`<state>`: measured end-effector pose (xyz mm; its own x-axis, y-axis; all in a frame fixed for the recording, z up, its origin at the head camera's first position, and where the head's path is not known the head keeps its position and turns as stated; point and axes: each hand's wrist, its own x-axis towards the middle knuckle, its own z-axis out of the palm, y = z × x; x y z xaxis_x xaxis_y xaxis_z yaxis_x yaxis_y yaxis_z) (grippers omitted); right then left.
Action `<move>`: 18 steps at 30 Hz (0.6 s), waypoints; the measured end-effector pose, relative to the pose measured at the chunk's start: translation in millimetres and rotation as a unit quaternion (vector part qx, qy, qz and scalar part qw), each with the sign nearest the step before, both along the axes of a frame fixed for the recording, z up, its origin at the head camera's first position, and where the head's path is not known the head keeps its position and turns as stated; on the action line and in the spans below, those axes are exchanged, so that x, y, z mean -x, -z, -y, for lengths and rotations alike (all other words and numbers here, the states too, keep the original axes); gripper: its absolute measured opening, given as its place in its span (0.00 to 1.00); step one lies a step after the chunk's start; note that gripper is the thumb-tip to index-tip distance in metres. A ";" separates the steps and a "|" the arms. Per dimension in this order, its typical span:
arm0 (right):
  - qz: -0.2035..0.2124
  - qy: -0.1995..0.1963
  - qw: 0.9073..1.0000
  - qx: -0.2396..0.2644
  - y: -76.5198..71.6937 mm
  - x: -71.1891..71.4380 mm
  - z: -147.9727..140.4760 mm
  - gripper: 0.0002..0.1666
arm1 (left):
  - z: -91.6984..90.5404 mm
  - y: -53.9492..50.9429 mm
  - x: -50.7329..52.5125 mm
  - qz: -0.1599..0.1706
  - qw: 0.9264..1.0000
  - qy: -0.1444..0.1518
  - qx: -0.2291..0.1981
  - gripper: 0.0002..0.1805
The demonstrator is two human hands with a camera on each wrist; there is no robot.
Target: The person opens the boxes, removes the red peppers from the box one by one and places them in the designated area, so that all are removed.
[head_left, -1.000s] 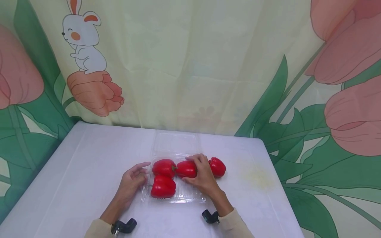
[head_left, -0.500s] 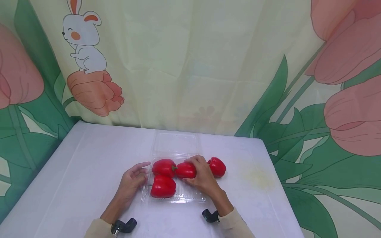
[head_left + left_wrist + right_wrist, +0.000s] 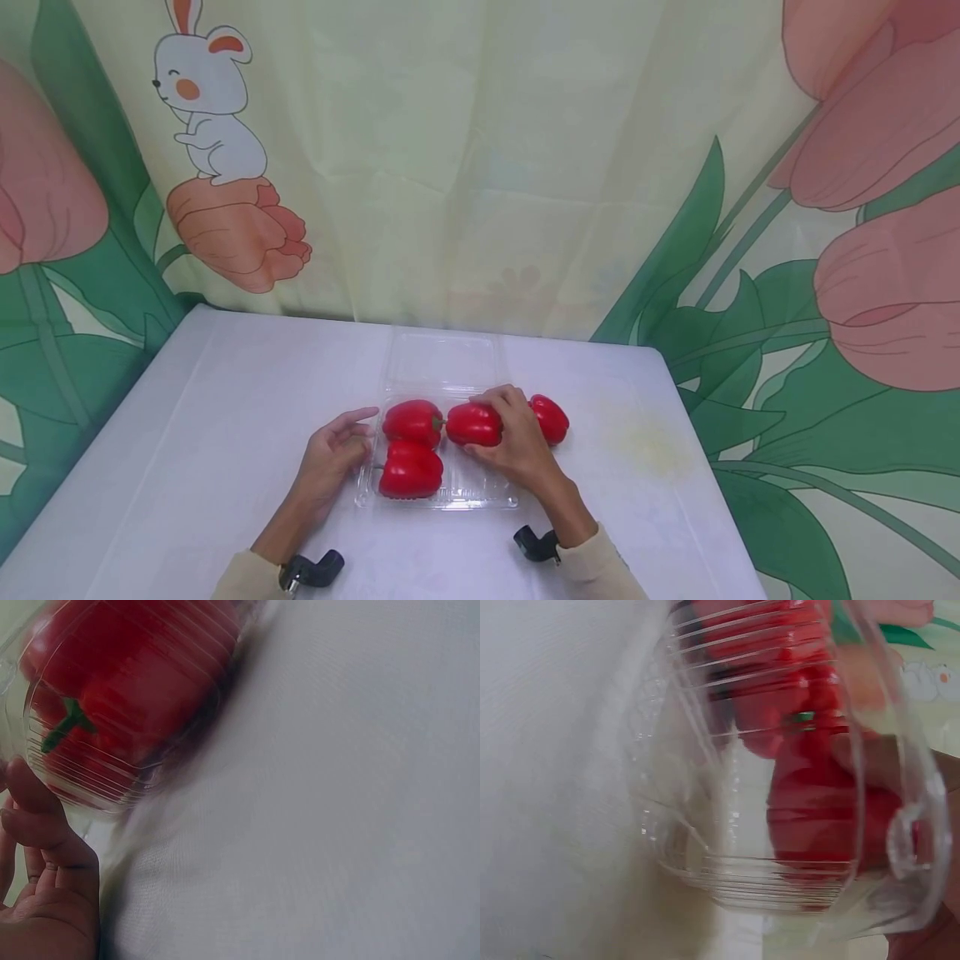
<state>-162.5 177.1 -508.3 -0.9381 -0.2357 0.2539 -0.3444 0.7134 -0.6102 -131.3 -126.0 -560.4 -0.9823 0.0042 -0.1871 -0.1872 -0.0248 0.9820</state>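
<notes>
In the head view my right hand [image 3: 513, 437] grips a red bell pepper [image 3: 474, 424] over the right half of a clear plastic container [image 3: 480, 492], fingers at its back and thumb at its front. Two more red bell peppers lie in the left half, one behind [image 3: 411, 422] and one in front [image 3: 411, 471]. My left hand [image 3: 337, 450] is at the container's left edge, index finger extended along it. The left wrist view shows the fingers [image 3: 34, 795] by the ribbed wall. Through the wall, the right wrist view shows the gripped pepper [image 3: 810, 802].
Another red bell pepper [image 3: 551, 419] lies just right of the container, partly behind my right hand. The container's hinged lid [image 3: 446, 358] lies open toward the back. All stand on a white-covered table [image 3: 247, 400], with a printed curtain [image 3: 480, 167] behind its far edge.
The gripped pepper has shifted slightly to the right with my right hand, and a small gap now shows beside the back-left pepper. My left hand stays in place.
</notes>
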 end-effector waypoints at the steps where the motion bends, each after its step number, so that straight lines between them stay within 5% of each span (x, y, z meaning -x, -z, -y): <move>1: -0.001 0.001 1.000 0.001 -1.6 -0.3 -0.5 0.48 | -0.2 -0.1 0.1 0.000 1.000 -0.001 0.000 0.30; 18: -0.046 0.006 0.996 0.071 -28.0 -5.4 -22.2 0.49 | -1.2 -1.3 0.1 0.000 1.000 -0.004 0.007 0.30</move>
<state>-157.1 199.3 -480.3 -0.9120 -0.1807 0.3683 -0.3956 0.6257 -0.6724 -131.3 -124.8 -559.1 -0.9824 -0.0067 -0.1864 -0.1863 -0.0123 0.9824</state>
